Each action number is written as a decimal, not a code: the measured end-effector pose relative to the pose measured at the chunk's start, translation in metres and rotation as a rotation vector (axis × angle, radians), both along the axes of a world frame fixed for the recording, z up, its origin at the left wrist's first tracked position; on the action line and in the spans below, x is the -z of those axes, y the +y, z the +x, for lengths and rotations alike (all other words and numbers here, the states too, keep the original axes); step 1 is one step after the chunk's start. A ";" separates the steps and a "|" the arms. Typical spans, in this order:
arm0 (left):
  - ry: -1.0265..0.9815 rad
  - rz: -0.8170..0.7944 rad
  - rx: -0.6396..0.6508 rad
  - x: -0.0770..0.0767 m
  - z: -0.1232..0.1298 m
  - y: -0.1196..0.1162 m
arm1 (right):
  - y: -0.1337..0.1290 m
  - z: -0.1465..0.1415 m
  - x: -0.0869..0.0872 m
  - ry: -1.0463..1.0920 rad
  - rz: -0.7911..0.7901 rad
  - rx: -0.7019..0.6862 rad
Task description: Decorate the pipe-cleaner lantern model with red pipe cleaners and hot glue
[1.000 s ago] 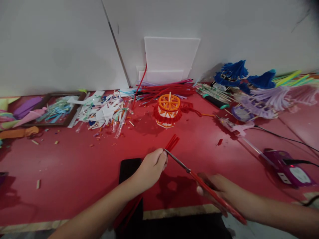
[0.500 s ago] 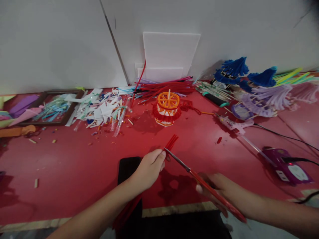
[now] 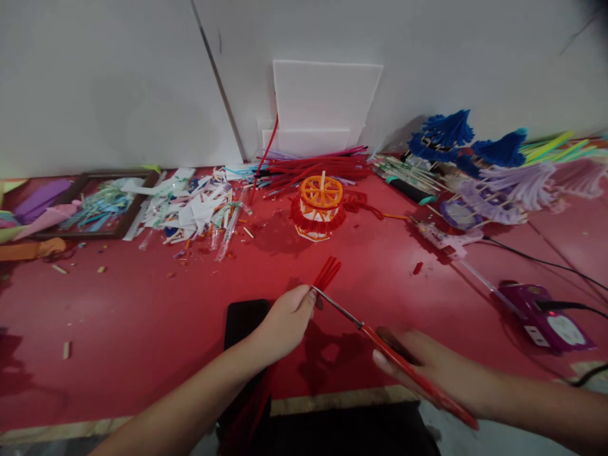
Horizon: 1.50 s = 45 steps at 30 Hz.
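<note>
My left hand pinches a small bundle of red pipe cleaners; their tips fan out above my fingers, and red strands hang below the wrist. In my right hand are red-handled scissors, with the blades lying across the bundle right at my left fingertips. Whether the blades are fully closed is too small to tell. Beyond my hands an orange, white and red round model stands upright, with a fuzzy red fringe around it. A black phone lies beneath my left forearm.
Red pipe cleaners lie along the wall. White scraps and a brown frame are at left. At right are a glue gun, a purple power box with cords, and blue fuzzy models.
The tips of the red pipe cleaners have spread slightly further apart. The scissors have shifted a little down, still at the bundle; my left hand has barely moved.
</note>
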<state>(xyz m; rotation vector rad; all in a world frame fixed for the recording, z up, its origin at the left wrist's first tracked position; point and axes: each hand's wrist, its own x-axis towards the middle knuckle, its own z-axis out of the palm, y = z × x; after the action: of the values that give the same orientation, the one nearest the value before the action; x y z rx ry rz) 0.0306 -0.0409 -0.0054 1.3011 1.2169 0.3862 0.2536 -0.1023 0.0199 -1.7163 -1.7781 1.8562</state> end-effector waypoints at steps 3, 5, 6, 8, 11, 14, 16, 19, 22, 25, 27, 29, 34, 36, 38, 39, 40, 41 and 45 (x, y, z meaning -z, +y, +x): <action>-0.009 0.003 0.010 0.000 -0.001 0.000 | 0.001 0.001 -0.001 0.010 -0.012 -0.016; -0.014 0.001 0.020 0.000 -0.001 -0.001 | 0.001 0.002 0.001 0.020 -0.010 -0.020; -0.016 -0.001 0.026 0.000 -0.001 -0.001 | 0.001 0.002 0.002 0.012 -0.006 -0.022; -0.017 -0.004 0.039 -0.001 -0.002 -0.001 | 0.002 0.002 0.003 -0.029 0.006 -0.034; -0.014 -0.006 0.053 -0.001 -0.003 -0.002 | 0.001 0.002 0.001 -0.105 0.017 -0.053; -0.008 -0.007 0.056 -0.001 -0.003 -0.003 | -0.001 0.002 -0.002 -0.135 0.009 -0.070; -0.004 -0.012 0.058 -0.001 -0.002 -0.004 | -0.001 0.001 -0.004 -0.137 -0.003 -0.082; -0.002 -0.029 0.059 -0.001 -0.001 -0.005 | 0.000 0.000 -0.007 -0.133 -0.017 -0.086; -0.008 -0.051 0.055 0.000 -0.001 -0.004 | 0.002 0.000 -0.008 -0.107 -0.023 -0.079; -0.020 -0.069 0.057 0.000 -0.002 -0.003 | 0.004 0.001 -0.005 -0.071 -0.007 -0.057; -0.029 -0.085 0.061 0.000 -0.003 -0.002 | 0.003 0.002 -0.003 -0.045 -0.005 -0.029; -0.035 -0.102 0.065 0.001 -0.004 -0.002 | 0.002 0.002 -0.002 -0.019 -0.014 -0.006; -0.018 -0.156 0.065 0.001 -0.005 -0.006 | -0.001 0.000 -0.004 0.012 -0.047 0.022; -0.007 -0.194 0.067 0.000 -0.004 -0.006 | -0.001 0.000 -0.005 0.003 -0.049 -0.005; -0.007 -0.233 0.062 -0.001 -0.003 -0.005 | 0.000 0.000 -0.007 -0.019 -0.062 -0.049; -0.009 -0.253 0.056 -0.002 -0.002 -0.004 | 0.000 -0.001 -0.008 -0.025 -0.069 -0.069; -0.013 -0.275 0.049 -0.002 -0.001 -0.003 | 0.001 -0.001 -0.008 -0.028 -0.075 -0.085; -0.017 -0.299 0.041 -0.003 -0.001 -0.003 | 0.002 -0.001 -0.009 -0.030 -0.078 -0.095; -0.047 -0.406 -0.003 -0.006 0.003 0.000 | 0.005 -0.003 -0.008 -0.077 -0.092 -0.081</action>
<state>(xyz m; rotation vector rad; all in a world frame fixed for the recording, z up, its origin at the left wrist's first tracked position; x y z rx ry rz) 0.0337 -0.0409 0.0008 0.9358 1.1840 0.1578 0.2510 -0.0975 0.0281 -1.7961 -1.8443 1.9585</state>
